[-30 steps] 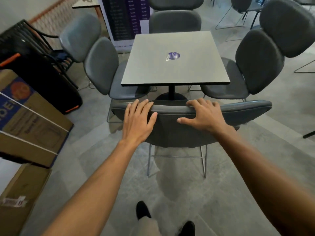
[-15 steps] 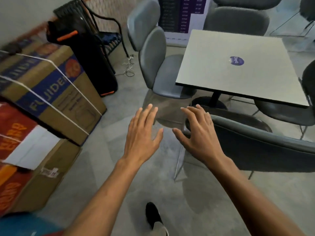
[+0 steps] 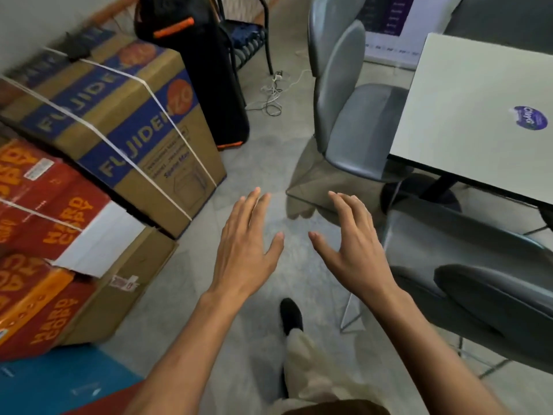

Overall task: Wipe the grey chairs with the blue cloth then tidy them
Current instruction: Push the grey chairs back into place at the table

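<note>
My left hand and my right hand hover over the floor with fingers spread, holding nothing. A grey chair stands ahead to the right, tucked at the left side of the square table. A second grey chair is at the right, just beside my right hand and apart from it. No blue cloth shows in this view.
Stacked cardboard boxes and red boxes fill the left. A black bag with orange trim leans behind them, near a black metal chair. Loose cables lie on the floor. My foot is on the grey floor.
Both hands came off the top of the near chair's backrest. The view swung left, so that chair now sits at the right and the boxes fill the left.
</note>
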Available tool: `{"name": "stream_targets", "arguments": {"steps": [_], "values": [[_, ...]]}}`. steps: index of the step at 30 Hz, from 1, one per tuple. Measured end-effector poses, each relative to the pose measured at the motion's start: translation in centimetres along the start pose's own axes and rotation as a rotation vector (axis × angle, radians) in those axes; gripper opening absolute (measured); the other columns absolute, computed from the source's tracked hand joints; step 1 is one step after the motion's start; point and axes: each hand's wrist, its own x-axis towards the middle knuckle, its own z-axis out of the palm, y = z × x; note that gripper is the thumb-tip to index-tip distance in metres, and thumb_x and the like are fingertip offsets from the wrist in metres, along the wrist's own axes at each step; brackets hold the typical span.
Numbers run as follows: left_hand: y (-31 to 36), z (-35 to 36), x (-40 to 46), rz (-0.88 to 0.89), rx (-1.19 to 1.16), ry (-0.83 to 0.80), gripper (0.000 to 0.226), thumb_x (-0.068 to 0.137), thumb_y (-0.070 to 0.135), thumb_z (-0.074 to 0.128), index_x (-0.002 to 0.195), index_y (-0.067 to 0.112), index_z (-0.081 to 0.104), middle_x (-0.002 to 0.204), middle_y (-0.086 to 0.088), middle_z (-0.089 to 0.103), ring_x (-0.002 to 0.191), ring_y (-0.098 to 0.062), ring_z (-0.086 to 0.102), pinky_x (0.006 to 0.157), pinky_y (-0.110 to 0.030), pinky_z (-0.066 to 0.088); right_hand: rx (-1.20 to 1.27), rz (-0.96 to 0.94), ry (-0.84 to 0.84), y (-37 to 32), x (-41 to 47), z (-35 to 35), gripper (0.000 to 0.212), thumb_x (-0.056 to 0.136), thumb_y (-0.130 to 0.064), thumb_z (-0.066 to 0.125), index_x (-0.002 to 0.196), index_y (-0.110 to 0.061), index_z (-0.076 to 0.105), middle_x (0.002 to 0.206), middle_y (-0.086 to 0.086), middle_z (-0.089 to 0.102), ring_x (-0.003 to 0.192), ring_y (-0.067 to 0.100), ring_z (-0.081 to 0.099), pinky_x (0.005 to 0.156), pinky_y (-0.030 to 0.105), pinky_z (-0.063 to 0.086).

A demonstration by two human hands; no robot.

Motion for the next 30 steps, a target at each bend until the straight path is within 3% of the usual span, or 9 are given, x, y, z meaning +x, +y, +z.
{"name": "stream_targets", "arguments": {"steps": [9,16,20,23,30], "values": [[-7.1,-2.1,15.0,-0.033,-0.045,-0.026,0.074,0.101,0.041,0.058,0.163,0.031,0.018,0.171,0.011,0.009,0.158,-0.013,0.006,0.127,-0.042,0.019,0.066,0.036,0.011,-1.7,16.0,5.3,0.076,0.096,-0.047,0.060,0.158,-0.018,0.025,0.156,-0.001,0.028,0.148,0.019,0.026,0.118,0.047,0.034],[-11.1,-4.4,27.5,-0.025,-0.057,-0.042,0.074,0.101,0.042,0.057,0.163,0.033,0.017,0.171,0.014,0.006,0.158,-0.011,0.003,0.124,-0.030,0.010,0.072,0.047,0.009,-3.5,29.3,6.7,0.076,0.096,-0.045,0.060,0.157,-0.014,0.027,0.155,0.004,0.031,0.146,0.019,0.029,0.119,0.034,0.029],[-13.3,-4.8,35.3,0.003,-0.071,-0.057,0.075,0.100,0.041,0.059,0.163,0.033,0.019,0.171,0.013,0.010,0.158,-0.013,0.006,0.123,-0.031,0.012,0.065,0.053,0.061,-4.1,36.3,7.1,0.075,0.096,-0.041,0.063,0.156,-0.012,0.028,0.152,0.006,0.034,0.143,0.021,0.034,0.117,0.028,0.028],[-14.6,-4.6,41.5,0.047,-0.085,-0.071,0.076,0.100,0.040,0.061,0.163,0.032,0.020,0.171,0.012,0.011,0.158,-0.015,0.008,0.124,-0.036,0.016,0.058,0.078,0.099,-4.1,41.4,7.8,0.075,0.096,-0.046,0.057,0.156,-0.012,0.028,0.152,0.005,0.033,0.143,0.021,0.034,0.118,0.031,0.030],[-18.1,-5.3,56.9,0.177,-0.086,-0.129,0.075,0.100,0.041,0.060,0.162,0.030,0.020,0.170,0.011,0.012,0.157,-0.013,0.006,0.121,-0.025,0.006,0.034,0.158,0.149,-5.5,53.9,10.7,0.074,0.096,-0.045,0.058,0.156,-0.013,0.029,0.153,0.005,0.033,0.146,0.024,0.031,0.119,0.046,0.033]]}}
